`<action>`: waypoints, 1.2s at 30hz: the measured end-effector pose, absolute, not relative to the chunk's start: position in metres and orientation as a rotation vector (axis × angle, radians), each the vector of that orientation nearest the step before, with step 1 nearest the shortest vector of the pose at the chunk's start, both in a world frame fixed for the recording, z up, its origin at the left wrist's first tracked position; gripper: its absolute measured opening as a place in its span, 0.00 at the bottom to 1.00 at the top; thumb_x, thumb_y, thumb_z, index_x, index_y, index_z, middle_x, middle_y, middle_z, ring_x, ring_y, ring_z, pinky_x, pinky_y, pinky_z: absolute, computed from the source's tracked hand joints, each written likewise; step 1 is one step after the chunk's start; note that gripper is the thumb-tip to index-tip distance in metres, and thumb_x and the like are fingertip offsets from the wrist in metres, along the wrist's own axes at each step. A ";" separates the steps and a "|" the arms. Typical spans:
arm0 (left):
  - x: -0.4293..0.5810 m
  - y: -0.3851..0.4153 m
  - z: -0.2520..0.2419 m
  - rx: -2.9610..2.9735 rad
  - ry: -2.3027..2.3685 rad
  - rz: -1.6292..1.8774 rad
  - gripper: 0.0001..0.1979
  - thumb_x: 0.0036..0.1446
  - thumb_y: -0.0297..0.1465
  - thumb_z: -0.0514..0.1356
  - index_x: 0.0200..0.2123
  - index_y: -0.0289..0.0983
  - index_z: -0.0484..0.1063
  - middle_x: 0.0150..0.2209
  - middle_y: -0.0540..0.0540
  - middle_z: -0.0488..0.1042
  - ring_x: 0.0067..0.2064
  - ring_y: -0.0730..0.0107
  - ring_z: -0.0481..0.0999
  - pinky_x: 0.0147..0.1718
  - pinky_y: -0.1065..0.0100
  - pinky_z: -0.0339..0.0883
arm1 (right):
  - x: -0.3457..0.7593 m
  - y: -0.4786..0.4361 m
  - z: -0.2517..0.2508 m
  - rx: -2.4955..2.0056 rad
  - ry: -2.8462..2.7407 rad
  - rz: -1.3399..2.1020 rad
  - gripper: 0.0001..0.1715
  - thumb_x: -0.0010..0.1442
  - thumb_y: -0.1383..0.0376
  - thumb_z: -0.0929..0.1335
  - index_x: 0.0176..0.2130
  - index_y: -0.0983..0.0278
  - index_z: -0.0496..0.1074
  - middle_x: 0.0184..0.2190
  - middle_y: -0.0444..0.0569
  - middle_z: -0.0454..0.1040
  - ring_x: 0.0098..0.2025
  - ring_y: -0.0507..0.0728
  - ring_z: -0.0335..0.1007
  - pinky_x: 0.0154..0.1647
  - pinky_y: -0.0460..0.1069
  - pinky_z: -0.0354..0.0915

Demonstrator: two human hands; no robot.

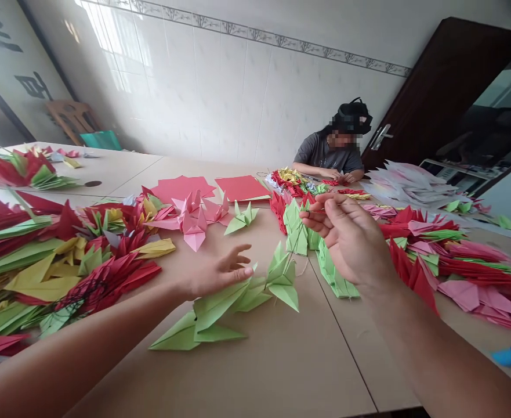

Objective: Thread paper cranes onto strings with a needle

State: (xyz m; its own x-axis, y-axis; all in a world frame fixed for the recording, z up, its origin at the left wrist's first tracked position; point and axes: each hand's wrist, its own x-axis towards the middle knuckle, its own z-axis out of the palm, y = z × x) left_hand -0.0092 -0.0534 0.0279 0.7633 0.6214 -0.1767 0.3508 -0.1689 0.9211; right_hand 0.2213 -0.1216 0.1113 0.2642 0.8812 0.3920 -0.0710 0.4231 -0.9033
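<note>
My left hand (220,271) hovers open over the table, fingers spread, just above the near end of a string of green paper cranes (238,302). My right hand (346,238) is raised above the table with thumb and fingers pinched on a thin thread or needle (346,204) that I can barely make out. More green cranes (299,232) hang or lie stacked under that hand, and a further green stack (333,276) lies beside my right wrist.
Heaps of red, yellow and green folded cranes (64,261) cover the left of the table (281,360). Pink cranes (194,223) and flat red sheets (242,187) lie mid-table. Red and pink piles (455,261) fill the right. A person (336,154) sits folding at the far end.
</note>
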 end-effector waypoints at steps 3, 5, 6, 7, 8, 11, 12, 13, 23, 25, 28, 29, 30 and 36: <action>-0.007 -0.064 0.027 1.893 0.770 0.196 0.43 0.51 0.45 0.65 0.66 0.43 0.52 0.62 0.32 0.66 0.62 0.50 0.66 0.53 0.56 0.64 | 0.223 -0.121 0.106 -0.932 -1.095 0.797 0.14 0.54 0.56 0.75 0.35 0.60 0.72 0.32 0.42 0.73 0.37 0.53 0.75 0.42 0.49 0.73; -0.007 -0.070 0.026 1.971 0.824 0.159 0.42 0.47 0.39 0.68 0.64 0.43 0.57 0.57 0.34 0.70 0.56 0.47 0.71 0.49 0.55 0.67 | 0.226 -0.122 0.103 -0.944 -1.086 0.803 0.17 0.52 0.55 0.76 0.35 0.61 0.72 0.31 0.42 0.73 0.36 0.53 0.75 0.42 0.50 0.74; -0.007 -0.073 0.025 2.005 0.853 0.151 0.40 0.46 0.36 0.68 0.63 0.44 0.60 0.54 0.36 0.73 0.51 0.47 0.75 0.45 0.56 0.68 | 0.227 -0.123 0.101 -0.950 -1.080 0.805 0.18 0.51 0.55 0.77 0.35 0.61 0.72 0.31 0.42 0.73 0.36 0.54 0.75 0.42 0.50 0.74; -0.007 -0.075 0.024 2.035 0.879 0.150 0.38 0.46 0.34 0.67 0.61 0.44 0.62 0.52 0.38 0.75 0.46 0.50 0.77 0.41 0.58 0.69 | 0.229 -0.124 0.100 -0.959 -1.073 0.805 0.19 0.50 0.54 0.77 0.36 0.61 0.72 0.31 0.42 0.73 0.36 0.54 0.76 0.42 0.51 0.74; -0.008 -0.076 0.022 2.060 0.903 0.157 0.36 0.46 0.32 0.67 0.60 0.44 0.63 0.50 0.40 0.75 0.42 0.53 0.77 0.38 0.59 0.70 | 0.231 -0.125 0.098 -0.968 -1.066 0.803 0.19 0.49 0.54 0.77 0.35 0.62 0.72 0.31 0.42 0.73 0.35 0.54 0.76 0.41 0.50 0.74; -0.011 -0.075 0.017 2.109 0.963 0.214 0.28 0.54 0.32 0.64 0.58 0.40 0.64 0.49 0.41 0.74 0.40 0.61 0.76 0.37 0.60 0.71 | 0.238 -0.130 0.094 -0.994 -1.039 0.783 0.20 0.48 0.54 0.78 0.34 0.62 0.72 0.31 0.43 0.73 0.35 0.54 0.76 0.40 0.50 0.74; -0.012 -0.073 0.017 2.115 0.985 0.236 0.24 0.58 0.33 0.62 0.57 0.39 0.65 0.49 0.41 0.73 0.41 0.62 0.76 0.39 0.59 0.72 | 0.241 -0.132 0.092 -1.002 -1.028 0.773 0.20 0.48 0.54 0.78 0.34 0.62 0.72 0.31 0.43 0.73 0.35 0.54 0.76 0.40 0.50 0.74; -0.014 -0.071 0.017 2.117 1.009 0.256 0.21 0.61 0.34 0.61 0.56 0.38 0.65 0.49 0.41 0.73 0.42 0.62 0.76 0.40 0.58 0.73 | 0.244 -0.133 0.090 -1.009 -1.017 0.761 0.20 0.48 0.54 0.78 0.33 0.62 0.72 0.31 0.43 0.73 0.35 0.54 0.76 0.40 0.50 0.74; -0.041 -0.048 0.031 2.108 1.243 0.331 0.15 0.64 0.36 0.58 0.50 0.35 0.70 0.47 0.43 0.74 0.42 0.62 0.77 0.40 0.57 0.74 | 0.262 -0.138 0.074 -1.060 -0.916 0.683 0.25 0.38 0.50 0.81 0.31 0.62 0.74 0.29 0.43 0.74 0.32 0.54 0.76 0.35 0.47 0.75; -0.045 -0.047 0.033 2.127 1.273 0.321 0.15 0.63 0.36 0.58 0.51 0.35 0.70 0.47 0.43 0.74 0.43 0.62 0.76 0.41 0.57 0.74 | 0.262 -0.139 0.072 -1.061 -0.911 0.686 0.25 0.38 0.51 0.81 0.30 0.62 0.74 0.28 0.43 0.75 0.33 0.54 0.76 0.34 0.47 0.75; -0.048 -0.050 0.037 2.177 1.292 0.290 0.16 0.63 0.36 0.59 0.51 0.35 0.69 0.49 0.43 0.73 0.45 0.60 0.76 0.42 0.56 0.73 | 0.259 -0.141 0.070 -1.055 -0.916 0.685 0.25 0.39 0.51 0.81 0.31 0.62 0.74 0.28 0.44 0.75 0.32 0.55 0.77 0.34 0.48 0.75; -0.049 -0.053 0.038 2.200 1.283 0.274 0.16 0.63 0.35 0.59 0.52 0.36 0.69 0.49 0.42 0.73 0.45 0.60 0.76 0.43 0.55 0.73 | 0.257 -0.141 0.071 -1.050 -0.919 0.680 0.24 0.40 0.51 0.80 0.32 0.62 0.74 0.28 0.44 0.75 0.32 0.55 0.77 0.34 0.48 0.75; -0.050 -0.055 0.040 2.227 1.268 0.256 0.16 0.63 0.35 0.59 0.52 0.36 0.69 0.50 0.42 0.73 0.45 0.60 0.76 0.43 0.55 0.73 | 0.256 -0.141 0.072 -1.043 -0.923 0.673 0.24 0.41 0.52 0.80 0.32 0.62 0.74 0.28 0.44 0.75 0.32 0.55 0.77 0.35 0.49 0.76; -0.047 -0.062 0.042 2.413 1.132 0.141 0.15 0.63 0.34 0.59 0.51 0.36 0.70 0.52 0.41 0.72 0.48 0.59 0.74 0.46 0.53 0.72 | 0.250 -0.130 0.089 -0.986 -0.938 0.619 0.17 0.48 0.55 0.78 0.31 0.62 0.72 0.28 0.42 0.74 0.32 0.55 0.77 0.38 0.51 0.76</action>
State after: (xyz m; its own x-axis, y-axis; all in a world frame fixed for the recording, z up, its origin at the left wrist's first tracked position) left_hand -0.0474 -0.0620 0.0418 0.6549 0.7487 -0.1027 0.7007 -0.5507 0.4536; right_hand 0.2499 -0.1297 0.0886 0.4777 0.7955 0.3728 -0.0304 0.4391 -0.8979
